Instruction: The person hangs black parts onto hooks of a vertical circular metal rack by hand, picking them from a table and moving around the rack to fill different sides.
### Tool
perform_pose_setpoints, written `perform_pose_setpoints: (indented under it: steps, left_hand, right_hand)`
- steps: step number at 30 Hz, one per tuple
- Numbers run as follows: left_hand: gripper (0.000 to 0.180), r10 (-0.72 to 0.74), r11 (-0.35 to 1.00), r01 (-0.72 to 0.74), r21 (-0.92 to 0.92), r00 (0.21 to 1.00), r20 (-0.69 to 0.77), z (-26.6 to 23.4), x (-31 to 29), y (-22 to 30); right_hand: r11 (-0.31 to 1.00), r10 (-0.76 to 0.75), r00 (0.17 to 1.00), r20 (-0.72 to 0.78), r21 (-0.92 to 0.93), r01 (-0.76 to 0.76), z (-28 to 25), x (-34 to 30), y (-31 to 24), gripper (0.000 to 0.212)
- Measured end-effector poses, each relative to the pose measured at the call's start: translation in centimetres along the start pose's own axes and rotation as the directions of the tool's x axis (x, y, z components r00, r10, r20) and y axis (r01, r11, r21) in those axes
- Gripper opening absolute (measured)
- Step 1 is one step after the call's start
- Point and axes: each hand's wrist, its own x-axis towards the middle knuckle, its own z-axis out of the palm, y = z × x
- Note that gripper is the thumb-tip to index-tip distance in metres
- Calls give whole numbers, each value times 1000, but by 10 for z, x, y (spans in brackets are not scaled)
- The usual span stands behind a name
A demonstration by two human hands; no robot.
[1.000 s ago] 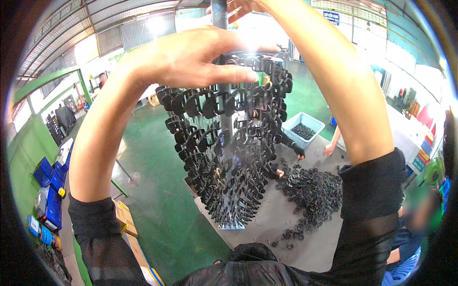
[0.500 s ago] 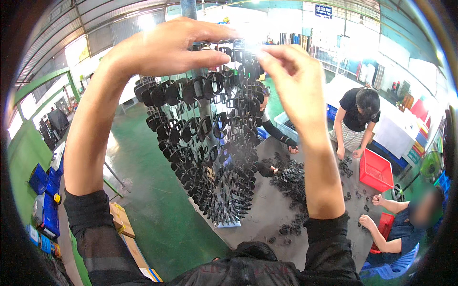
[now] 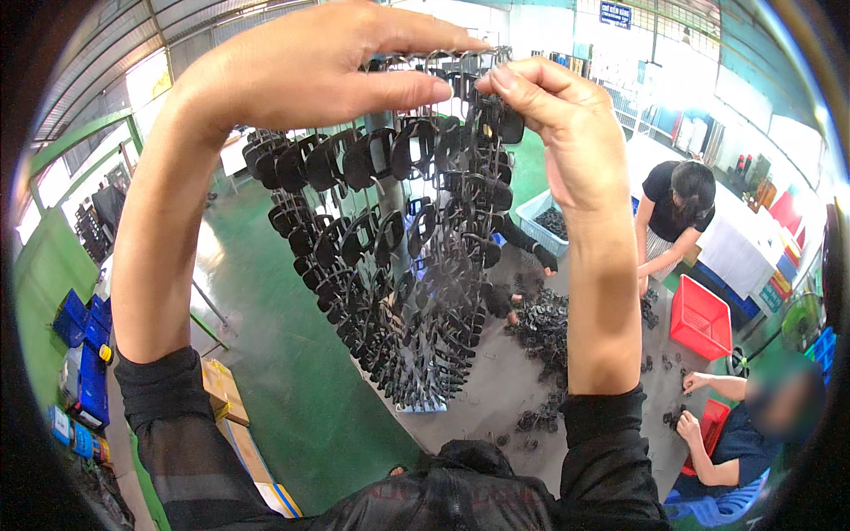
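Observation:
Both my arms are raised to the top of a tall hanging rack, whose tiers carry many black ring-shaped plastic parts on metal hooks. My left hand reaches across the upper tier from the left, fingers stretched out and thumb apart, with hooks and parts showing behind the gap. At the top right corner my right hand pinches thumb against fingers at a black plastic part; its fingertips partly cover the hold. Lower tiers of black parts hang below and narrow downward in view.
A grey table beyond the rack bears a pile of black parts. Around it are a red basket, a pale blue bin and co-workers handling parts. Cardboard boxes stand on the floor at left.
My left hand has shifted slightly right and up along the top tier. My right fingertips have closed together near the rack's corner. The seated co-worker's hands have lowered toward the table.

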Motion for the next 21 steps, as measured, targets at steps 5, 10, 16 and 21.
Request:
perform_pose_setpoints:
  steps: [5,10,16,21]
  left_hand:
    - [58,-153,983,163,-85,981,118,-15,1,23]
    - [63,-252,962,266,-61,952,172,-12,0,7]
    - [65,-214,976,217,-19,972,101,-12,3,40]
    - [56,-36,984,53,-172,994,102,-6,12,6]
  right_hand:
    - [981,-22,999,-29,192,27,-64,-14,18,19]
    - [866,134,950,-282,-432,-251,-149,-18,33,31]
    - [239,81,926,-369,-895,-377,-165,-27,46,33]
    - [769,-363,918,-162,-609,196,-74,-19,27,24]
